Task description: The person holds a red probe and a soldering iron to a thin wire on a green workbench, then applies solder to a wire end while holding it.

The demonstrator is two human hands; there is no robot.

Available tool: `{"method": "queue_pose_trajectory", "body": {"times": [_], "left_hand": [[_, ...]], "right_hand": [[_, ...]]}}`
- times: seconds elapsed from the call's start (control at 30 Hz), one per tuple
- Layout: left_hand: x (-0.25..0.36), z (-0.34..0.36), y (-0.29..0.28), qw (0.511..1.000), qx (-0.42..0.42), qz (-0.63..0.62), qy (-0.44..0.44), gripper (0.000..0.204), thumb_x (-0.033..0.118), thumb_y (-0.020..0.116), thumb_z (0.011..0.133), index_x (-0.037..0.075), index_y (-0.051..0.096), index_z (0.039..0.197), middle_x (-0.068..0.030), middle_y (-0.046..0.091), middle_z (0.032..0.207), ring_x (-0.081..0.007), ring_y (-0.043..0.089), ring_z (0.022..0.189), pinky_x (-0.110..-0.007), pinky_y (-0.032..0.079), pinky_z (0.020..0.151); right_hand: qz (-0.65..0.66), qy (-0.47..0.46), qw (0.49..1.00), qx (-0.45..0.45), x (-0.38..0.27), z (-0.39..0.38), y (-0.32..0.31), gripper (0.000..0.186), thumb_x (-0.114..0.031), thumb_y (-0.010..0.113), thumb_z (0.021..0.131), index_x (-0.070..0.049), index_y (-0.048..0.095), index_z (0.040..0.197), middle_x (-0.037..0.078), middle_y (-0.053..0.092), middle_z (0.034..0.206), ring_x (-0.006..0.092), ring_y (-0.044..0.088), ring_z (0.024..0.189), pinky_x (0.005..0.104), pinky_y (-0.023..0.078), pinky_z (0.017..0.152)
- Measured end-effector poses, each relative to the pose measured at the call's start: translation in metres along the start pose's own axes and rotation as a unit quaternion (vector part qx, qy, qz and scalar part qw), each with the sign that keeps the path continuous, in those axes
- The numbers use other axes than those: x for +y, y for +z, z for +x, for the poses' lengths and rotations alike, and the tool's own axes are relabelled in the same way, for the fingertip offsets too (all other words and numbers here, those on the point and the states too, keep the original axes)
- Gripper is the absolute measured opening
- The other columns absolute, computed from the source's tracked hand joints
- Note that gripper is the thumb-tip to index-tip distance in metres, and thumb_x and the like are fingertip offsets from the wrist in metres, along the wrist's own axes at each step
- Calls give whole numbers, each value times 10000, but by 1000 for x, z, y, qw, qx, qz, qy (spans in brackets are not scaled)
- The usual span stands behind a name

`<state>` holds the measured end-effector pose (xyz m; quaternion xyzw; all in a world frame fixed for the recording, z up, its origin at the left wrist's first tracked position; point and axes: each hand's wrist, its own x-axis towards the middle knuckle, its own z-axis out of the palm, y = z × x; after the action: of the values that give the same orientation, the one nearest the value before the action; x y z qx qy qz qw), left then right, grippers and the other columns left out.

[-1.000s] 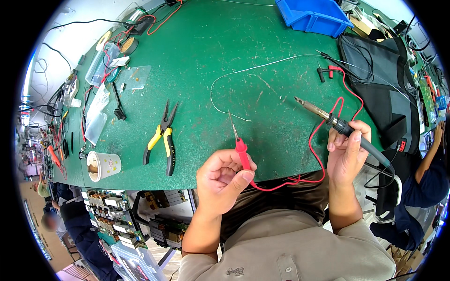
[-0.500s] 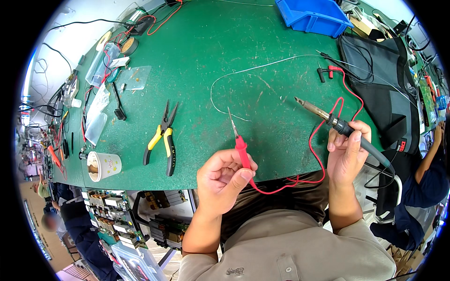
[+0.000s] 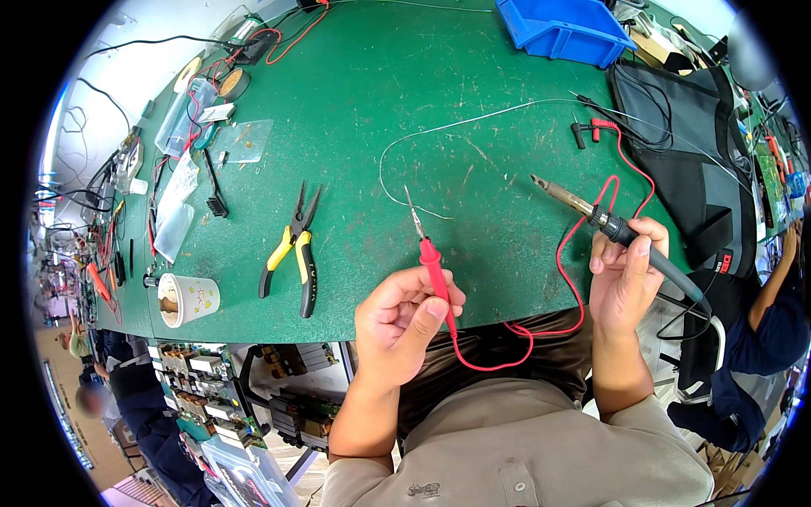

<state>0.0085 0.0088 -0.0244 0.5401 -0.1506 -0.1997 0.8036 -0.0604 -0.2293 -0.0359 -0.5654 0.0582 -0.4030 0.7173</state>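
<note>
My left hand [image 3: 397,329] grips a red test probe [image 3: 434,269], its bare metal tip pointing up toward the far side, with a red lead looping from its lower end. In my right hand [image 3: 625,279] is a soldering iron [image 3: 623,230], its metal tip angled up and to the left. A thin silvery wire [image 3: 429,133] curves over the green bench [image 3: 363,101] beyond both hands, passing near the probe's tip. Yellow-and-black long-nose pliers [image 3: 300,245] lie open left of my left hand. Red and black plugs [image 3: 602,127] lie at the right.
A paper cup [image 3: 186,296] stands at the left front; a brush [image 3: 215,194], plastic bags and tangled leads lie behind it. A blue bin [image 3: 557,34] is at the back right, beside a dark fabric bag [image 3: 688,152]. A co-worker's arm [image 3: 764,300] shows at the far right.
The probe in my left hand has tilted, its tip rising up and to the left as my fingers shifted on it. The red lead below it hangs in a lower loop.
</note>
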Motion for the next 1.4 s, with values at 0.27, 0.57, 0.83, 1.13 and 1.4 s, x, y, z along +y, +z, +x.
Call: {"method": "queue_pose_trajectory", "body": {"times": [0.27,0.57,0.83,1.13,1.4], "left_hand": [[3,-2,-5,999,37,11,18,241,54,591,921,-42,547,1138,-75,628,894,-94,565,756,-219,462,686],[50,-10,-42,838,151,514,105,163,-3,631,838,-37,641,997,-59,583,761,-99,500,636,-225,405,592],[49,-14,-45,787,110,592,133,153,38,681,830,-22,654,968,-117,607,770,-192,556,636,-287,447,603],[49,-12,-47,778,71,606,148,146,1,673,817,-27,657,959,-139,620,776,-240,573,639,-316,460,604],[50,-11,-45,772,82,616,137,142,-11,663,817,-29,662,958,-136,599,743,-240,558,622,-325,449,589]], "right_hand": [[9,8,1000,7,0,0,0,276,-267,526,986,-13,474,1080,65,500,688,141,478,572,261,409,517],[33,6,999,-3,0,0,-3,261,-249,529,985,-11,476,1077,66,504,686,145,485,573,267,419,518],[49,1,999,-10,0,0,-3,234,-216,528,985,-9,481,1084,62,516,697,127,485,585,270,430,530],[42,-4,999,-12,1,-1,-5,225,-206,525,986,-4,477,1073,57,521,701,116,484,590,270,432,533],[36,-7,999,-14,2,-1,-4,231,-211,525,986,-4,475,1076,54,516,700,113,481,593,269,428,532]]}}
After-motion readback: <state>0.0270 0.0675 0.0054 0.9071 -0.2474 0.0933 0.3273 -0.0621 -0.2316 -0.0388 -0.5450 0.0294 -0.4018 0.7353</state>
